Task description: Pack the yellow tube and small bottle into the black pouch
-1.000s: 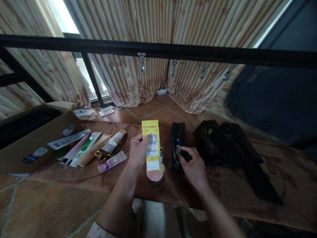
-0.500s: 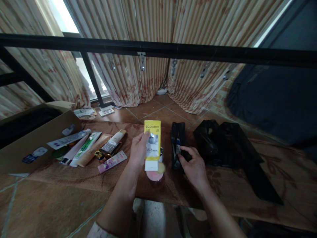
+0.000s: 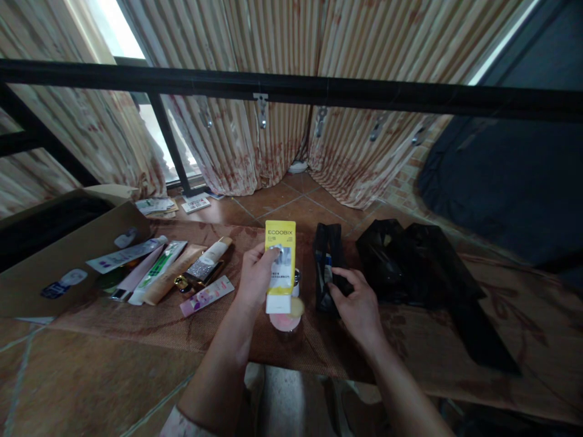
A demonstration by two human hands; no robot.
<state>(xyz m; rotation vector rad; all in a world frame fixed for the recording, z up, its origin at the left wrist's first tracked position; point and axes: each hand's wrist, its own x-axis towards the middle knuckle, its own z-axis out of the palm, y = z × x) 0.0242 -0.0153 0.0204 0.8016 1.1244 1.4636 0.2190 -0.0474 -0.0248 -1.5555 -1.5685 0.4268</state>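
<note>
My left hand point(image 3: 254, 278) holds a yellow and white tube point(image 3: 280, 264) marked ECOOBIX upright above the brown mat point(image 3: 136, 315). Below the tube a pink round lid point(image 3: 285, 321) and a small silver-topped jar point(image 3: 296, 280) lie on the mat. My right hand point(image 3: 357, 303) grips the near edge of a small black pouch point(image 3: 328, 258) that stands open, with something blue and white showing inside.
A row of several tubes and cosmetics point(image 3: 168, 273) lies at the left, beside an open cardboard box point(image 3: 54, 255). A black plastic bag point(image 3: 419, 264) is spread at the right. A black metal rail point(image 3: 319, 91) crosses overhead in front of striped curtains.
The yellow tube has shifted slightly right toward the pouch and turned more upright. My right hand has stayed on the pouch.
</note>
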